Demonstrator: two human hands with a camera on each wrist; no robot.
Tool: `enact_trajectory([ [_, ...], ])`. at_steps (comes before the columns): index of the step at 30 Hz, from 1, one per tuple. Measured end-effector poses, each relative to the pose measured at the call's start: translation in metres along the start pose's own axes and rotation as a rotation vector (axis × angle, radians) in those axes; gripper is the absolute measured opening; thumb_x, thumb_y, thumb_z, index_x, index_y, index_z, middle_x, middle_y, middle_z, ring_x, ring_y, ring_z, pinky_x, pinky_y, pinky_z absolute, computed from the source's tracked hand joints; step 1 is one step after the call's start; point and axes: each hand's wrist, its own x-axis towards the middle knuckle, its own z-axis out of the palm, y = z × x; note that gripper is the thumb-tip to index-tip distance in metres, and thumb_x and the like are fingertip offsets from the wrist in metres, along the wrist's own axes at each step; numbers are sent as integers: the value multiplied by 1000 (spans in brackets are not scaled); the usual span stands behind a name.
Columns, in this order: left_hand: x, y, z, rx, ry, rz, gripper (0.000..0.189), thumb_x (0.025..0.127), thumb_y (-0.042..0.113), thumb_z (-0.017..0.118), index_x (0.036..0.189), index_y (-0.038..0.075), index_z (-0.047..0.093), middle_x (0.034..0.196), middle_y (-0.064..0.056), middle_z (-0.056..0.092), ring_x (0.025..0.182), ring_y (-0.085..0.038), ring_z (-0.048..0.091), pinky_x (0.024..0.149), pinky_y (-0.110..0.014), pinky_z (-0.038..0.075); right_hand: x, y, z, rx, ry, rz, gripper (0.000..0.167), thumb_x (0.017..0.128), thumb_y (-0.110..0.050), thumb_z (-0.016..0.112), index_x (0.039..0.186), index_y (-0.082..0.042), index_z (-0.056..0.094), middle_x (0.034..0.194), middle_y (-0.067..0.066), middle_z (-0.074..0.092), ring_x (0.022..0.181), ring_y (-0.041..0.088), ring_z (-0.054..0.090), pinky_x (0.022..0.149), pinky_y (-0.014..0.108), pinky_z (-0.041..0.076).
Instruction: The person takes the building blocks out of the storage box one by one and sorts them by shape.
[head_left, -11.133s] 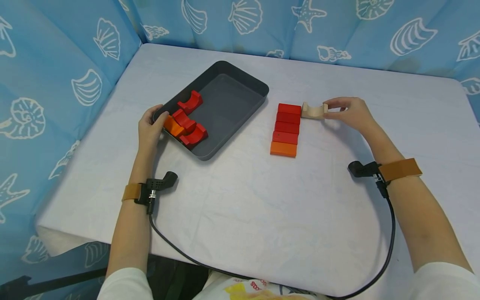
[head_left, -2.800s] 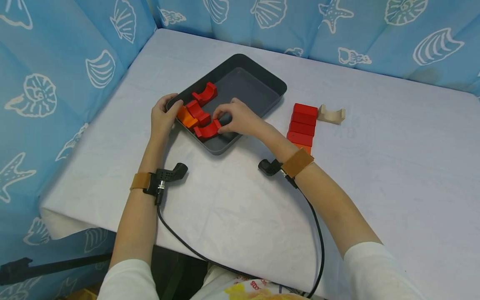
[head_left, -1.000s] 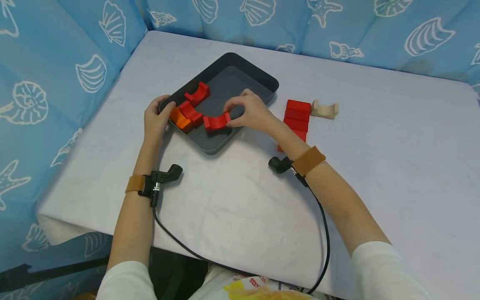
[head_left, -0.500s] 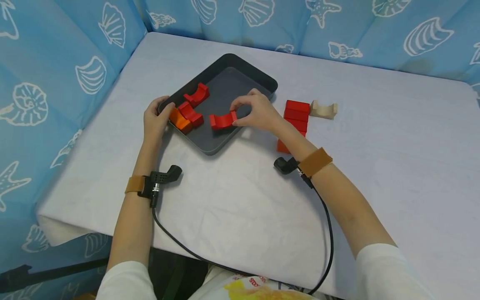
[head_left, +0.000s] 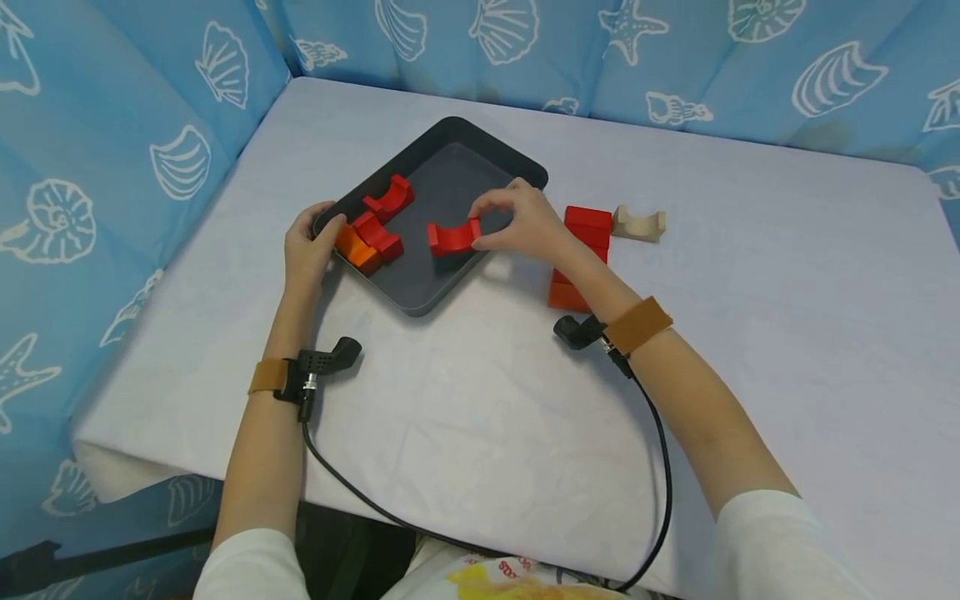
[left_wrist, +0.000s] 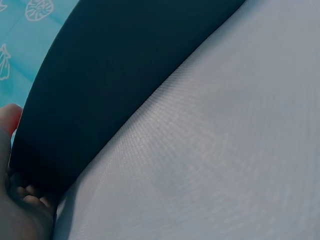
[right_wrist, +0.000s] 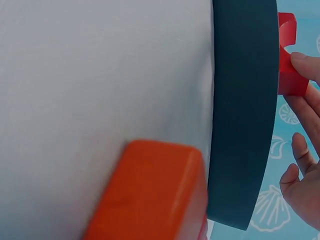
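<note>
Right hand (head_left: pixel 521 221) pinching red block (head_left: pixel 453 240) over gray tray (head_left: pixel 457 179)

The right hand is pinching one end of the curved red block between thumb and fingers. The left hand (head_left: pixel 306 250) is gripping the tray's left corner, thumb over the rim. An orange block (head_left: pixel 356 250) and two other red blocks (head_left: pixel 379 237) are lying inside by that corner. To the right, a row of blocks (head_left: pixel 588 219) is resting on the counter (head_left: pixel 450 417), a beige block (head_left: pixel 640 225) sitting just beside its far end.
</note>
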Motion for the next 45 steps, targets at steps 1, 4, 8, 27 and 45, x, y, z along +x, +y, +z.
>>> enact_trajectory([
  [1, 0, 0, 0, -2, 0, 2, 42, 85, 28, 56, 121, 6, 54, 119, -8, 51, 101, -14, 45, 87, -23, 36, 0, 0, -1, -2, 4, 3, 31, 72, -20, 74, 100, -10, 65, 97, 2, 62, 96, 17, 38, 70, 31, 40],
  [4, -1, -1, 0, -6, 3, 5, 42, 85, 28, 57, 120, 6, 54, 118, -9, 52, 99, -13, 45, 86, -23, 36, -1, -1, -2, 1, 13, 5, 31, 72, -20, 74, 100, -9, 65, 97, 3, 62, 96, 18, 39, 71, 31, 40],
  [8, -1, 0, -1, 5, 1, -6, 42, 85, 28, 56, 121, 6, 54, 118, -9, 52, 100, -14, 45, 87, -22, 36, 0, 1, -4, -7, 23, 1, 30, 72, -21, 74, 99, -10, 65, 97, 2, 62, 95, 17, 40, 72, 30, 39],
  [27, -1, 2, 1, 7, 3, -27, 43, 85, 28, 57, 121, 6, 54, 120, -8, 51, 103, -14, 44, 89, -23, 35, -10, 8, -25, -43, 39, 38, 34, 71, -22, 76, 101, -9, 65, 97, 3, 62, 97, 19, 40, 76, 34, 38],
  [45, -2, 5, 1, 4, 7, -31, 42, 85, 26, 56, 122, 6, 53, 120, -10, 51, 104, -14, 45, 89, -22, 34, -23, 22, -41, -27, 62, 120, 38, 72, -21, 75, 106, -9, 63, 101, 7, 57, 101, 22, 39, 72, 34, 40],
])
